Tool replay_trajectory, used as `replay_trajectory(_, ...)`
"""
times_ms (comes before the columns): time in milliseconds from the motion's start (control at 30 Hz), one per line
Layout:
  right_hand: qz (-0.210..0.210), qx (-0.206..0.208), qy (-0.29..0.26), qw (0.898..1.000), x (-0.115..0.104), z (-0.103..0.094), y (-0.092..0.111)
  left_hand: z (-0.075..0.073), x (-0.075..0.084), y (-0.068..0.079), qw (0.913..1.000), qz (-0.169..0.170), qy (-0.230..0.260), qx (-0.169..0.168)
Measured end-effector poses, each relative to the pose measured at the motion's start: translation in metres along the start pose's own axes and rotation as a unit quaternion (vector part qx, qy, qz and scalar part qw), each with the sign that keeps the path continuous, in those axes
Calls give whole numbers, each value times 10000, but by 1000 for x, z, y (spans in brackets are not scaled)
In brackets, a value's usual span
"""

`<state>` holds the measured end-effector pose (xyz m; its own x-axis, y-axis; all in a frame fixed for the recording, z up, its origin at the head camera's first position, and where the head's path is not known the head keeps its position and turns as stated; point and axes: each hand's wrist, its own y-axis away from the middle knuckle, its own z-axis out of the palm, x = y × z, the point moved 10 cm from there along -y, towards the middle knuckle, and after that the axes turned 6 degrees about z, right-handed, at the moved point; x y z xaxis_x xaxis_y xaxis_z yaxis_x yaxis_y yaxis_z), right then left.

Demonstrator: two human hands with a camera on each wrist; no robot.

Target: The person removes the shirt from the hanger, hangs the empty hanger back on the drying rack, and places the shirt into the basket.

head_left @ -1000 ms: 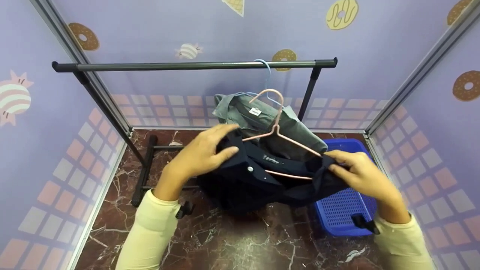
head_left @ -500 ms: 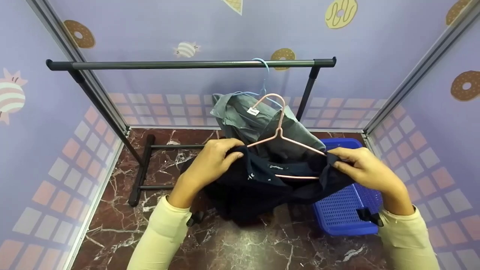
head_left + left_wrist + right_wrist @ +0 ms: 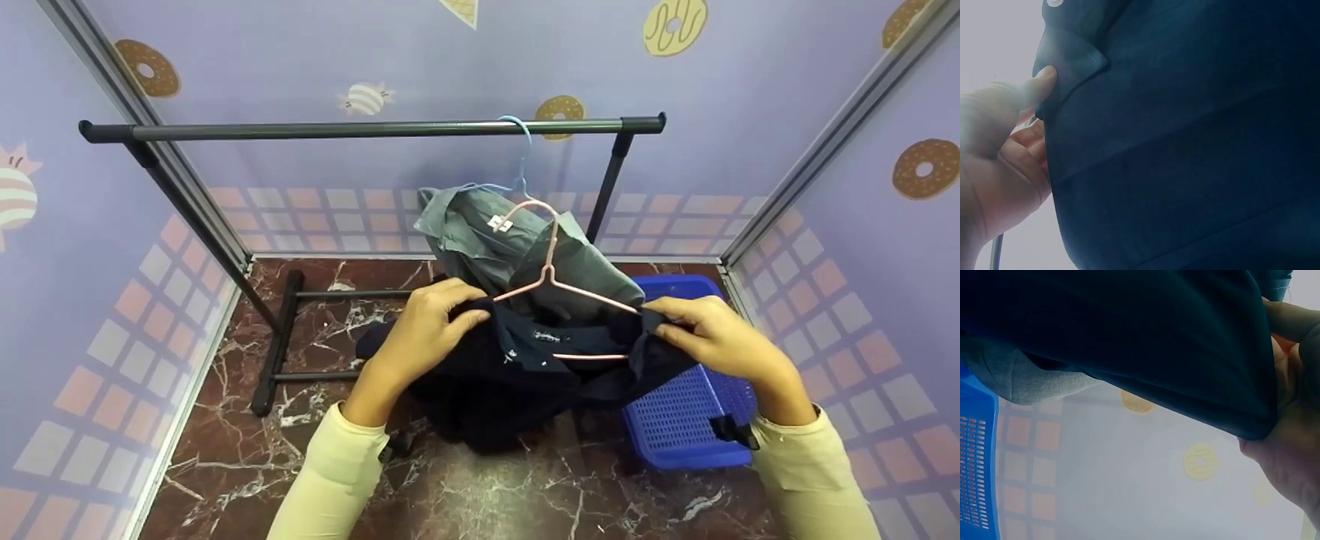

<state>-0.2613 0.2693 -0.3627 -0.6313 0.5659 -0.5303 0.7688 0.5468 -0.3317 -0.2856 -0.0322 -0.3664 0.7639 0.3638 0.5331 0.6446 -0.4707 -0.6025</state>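
Observation:
A dark navy shirt [image 3: 517, 397] hangs between my two hands, its collar spread and a label showing inside. The pink hanger [image 3: 550, 271] sits in its neck opening, hook upward, with its lower bar visible through the collar. My left hand [image 3: 427, 330] pinches the collar's left side; in the left wrist view the thumb presses the cloth [image 3: 1174, 135] near a collar point. On the other side my right hand [image 3: 724, 341] pinches the right shoulder by the collar. Behind the hook, a grey-green shirt [image 3: 480, 232] hangs from a blue hanger [image 3: 523, 154].
The black clothes rack [image 3: 337, 132] spans the back, with the blue hanger hooked over its bar. A blue basket [image 3: 675, 412] stands on the marbled floor [image 3: 495, 495] at the right. Patterned purple walls [image 3: 300, 67] close in three sides.
My left hand has closed its fingers onto the collar. Both hands, the navy shirt and the pink hanger sit slightly lower in the head view, whose angle has shifted a little.

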Motion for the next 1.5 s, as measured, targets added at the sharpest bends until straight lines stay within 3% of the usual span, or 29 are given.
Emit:
replay_trajectory(133, 53, -3, 85, 10000, 1, 2, 0, 2, 2, -2, 10000, -35, -28, 4)
replay_trajectory(833, 9, -16, 93, 10000, 0, 19, -8, 8, 31, -29, 9979, 432, -486, 26)
replay_trajectory(1267, -166, 248, -25, 9996, -9, 22, -10, 1, 51, -42, 9949, 662, -630, 434)
replay_trajectory(1500, -9, 248, -61, 9997, -6, 24, -9, 2, 49, -41, 9945, 690, -600, 516)
